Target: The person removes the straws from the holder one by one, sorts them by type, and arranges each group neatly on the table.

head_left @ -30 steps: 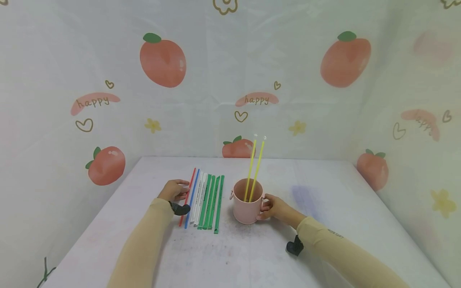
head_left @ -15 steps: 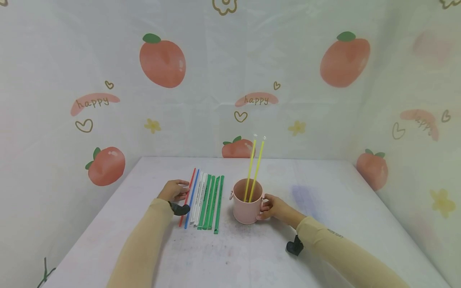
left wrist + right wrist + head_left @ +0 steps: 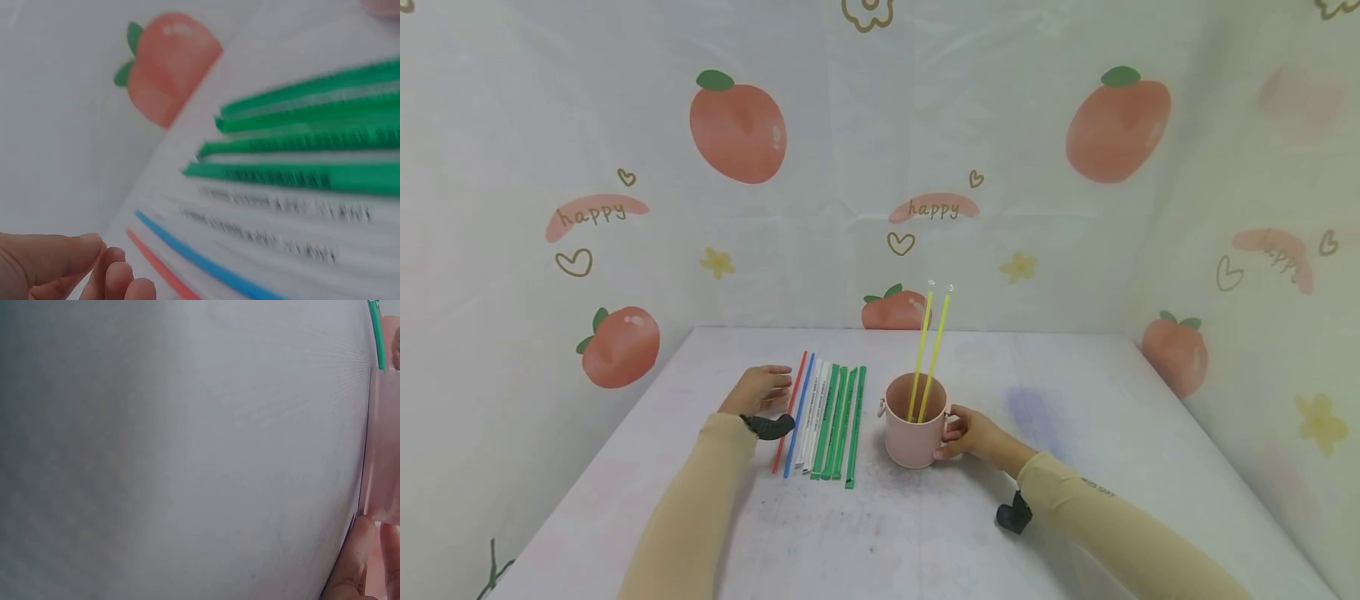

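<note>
My right hand (image 3: 976, 434) holds the right side of a small pink pail (image 3: 912, 444), which stands upright on the table. Two yellow straws (image 3: 936, 350) in clear wrappers lean inside it. Left of the pail lies a row of straws: a red straw (image 3: 779, 450), a blue straw (image 3: 793, 443), white-wrapped straws (image 3: 811, 421) and several green-wrapped straws (image 3: 857, 429). Beside the red straw's upper part hovers my left hand (image 3: 756, 390), fingers loosely bent. In the left wrist view its thumb and fingertips (image 3: 119, 276) sit close together, apart from the straws, with nothing visible between them.
The white table (image 3: 880, 533) reaches back to a fruit-printed cloth wall (image 3: 820, 250). A similar cloth (image 3: 1247, 350) closes off the right side. Black wrist straps (image 3: 769, 427) show on both arms.
My left hand has risen slightly and drawn a little left, away from the red straw. The right hand, the pail and the straws stay where they were.
</note>
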Demonstrator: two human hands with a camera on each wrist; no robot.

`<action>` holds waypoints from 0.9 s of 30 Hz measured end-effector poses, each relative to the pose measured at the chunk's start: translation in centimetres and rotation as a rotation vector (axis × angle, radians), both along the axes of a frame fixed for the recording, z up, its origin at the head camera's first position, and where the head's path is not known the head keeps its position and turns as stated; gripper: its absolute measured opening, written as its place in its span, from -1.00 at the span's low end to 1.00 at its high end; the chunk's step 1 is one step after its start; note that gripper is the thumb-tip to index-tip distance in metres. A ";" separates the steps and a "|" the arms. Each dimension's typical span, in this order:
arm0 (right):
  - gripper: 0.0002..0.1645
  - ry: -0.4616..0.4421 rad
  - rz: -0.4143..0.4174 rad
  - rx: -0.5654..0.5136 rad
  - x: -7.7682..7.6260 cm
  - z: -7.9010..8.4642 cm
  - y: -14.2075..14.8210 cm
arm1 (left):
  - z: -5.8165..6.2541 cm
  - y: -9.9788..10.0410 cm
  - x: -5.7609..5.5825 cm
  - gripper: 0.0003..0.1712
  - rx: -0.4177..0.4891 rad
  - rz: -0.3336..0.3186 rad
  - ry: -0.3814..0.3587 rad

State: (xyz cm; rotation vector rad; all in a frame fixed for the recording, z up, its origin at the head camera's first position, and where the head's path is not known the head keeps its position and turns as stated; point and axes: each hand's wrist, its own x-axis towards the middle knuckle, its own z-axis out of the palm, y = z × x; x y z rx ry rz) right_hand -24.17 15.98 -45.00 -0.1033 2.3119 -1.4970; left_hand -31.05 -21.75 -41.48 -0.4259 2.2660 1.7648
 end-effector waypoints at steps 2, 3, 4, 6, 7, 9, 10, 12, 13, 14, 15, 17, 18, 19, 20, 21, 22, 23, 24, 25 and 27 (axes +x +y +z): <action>0.09 0.000 -0.005 -0.001 0.0 0.0 0.0 | 0.7 0.3 -0.1 -0.51 0.010 -0.032 0.032; 0.09 0.000 -0.007 0.000 0.0 0.0 0.0 | 1.1 0.5 -0.2 -0.50 0.015 -0.050 0.049; 0.08 0.001 -0.007 0.002 0.0 0.0 0.0 | 1.5 0.8 -0.2 -0.49 0.018 -0.076 0.069; 0.07 0.003 -0.007 0.005 0.0 0.0 0.0 | 2.5 1.5 -0.1 -0.50 0.032 -0.112 0.103; 0.06 0.002 -0.011 0.003 0.0 0.0 0.0 | 3.1 1.9 0.0 -0.50 0.038 -0.128 0.119; 0.05 0.005 -0.010 0.002 0.0 0.0 0.0 | 4.1 2.8 0.2 -0.50 0.053 -0.161 0.151; 0.05 0.007 -0.008 0.000 0.0 0.0 0.0 | 4.6 3.2 0.3 -0.50 0.066 -0.180 0.164; 0.06 0.005 -0.011 -0.003 0.0 0.0 0.0 | 5.5 4.1 0.6 -0.50 0.091 -0.206 0.183; 0.07 0.006 -0.007 -0.004 0.0 0.0 0.0 | 5.8 4.6 0.8 -0.50 0.097 -0.225 0.195; 0.07 0.008 -0.003 -0.002 -0.1 -0.1 0.0 | 6.2 5.1 0.9 -0.49 0.104 -0.243 0.204; 0.07 0.009 0.002 0.000 -0.1 -0.1 0.1 | 6.5 5.6 1.1 -0.50 0.111 -0.256 0.210; 0.07 0.003 -0.007 0.002 -0.1 -0.1 0.0 | 7.0 6.6 1.4 -0.51 0.111 -0.284 0.225; 0.07 0.002 -0.009 0.003 0.0 -0.1 0.0 | 7.1 7.1 1.5 -0.51 0.111 -0.298 0.233; 0.06 0.003 -0.010 0.006 -0.1 -0.2 0.0 | 7.3 7.5 1.7 -0.51 0.114 -0.310 0.238; 0.06 0.003 -0.012 0.009 -0.1 -0.2 0.0 | 7.4 8.0 1.9 -0.51 0.124 -0.318 0.243; 0.06 0.003 -0.015 0.010 0.0 -0.1 0.0 | 7.6 8.4 2.0 -0.51 0.134 -0.327 0.249; 0.06 0.003 -0.014 0.010 -0.1 -0.1 0.0 | 7.6 8.8 2.2 -0.51 0.147 -0.332 0.253; 0.06 0.003 -0.014 0.009 0.0 -0.1 0.0 | 7.7 9.3 2.3 -0.51 0.160 -0.342 0.258; 0.06 0.002 -0.015 0.008 0.0 0.0 -0.1 | 7.8 9.7 2.5 -0.52 0.178 -0.348 0.260; 0.05 0.002 -0.012 0.007 0.0 -0.1 -0.1 | 7.9 10.1 2.6 -0.53 0.194 -0.354 0.261; 0.05 0.002 -0.005 0.001 -0.1 -0.1 -0.1 | 7.9 11.0 2.8 -0.55 0.212 -0.371 0.267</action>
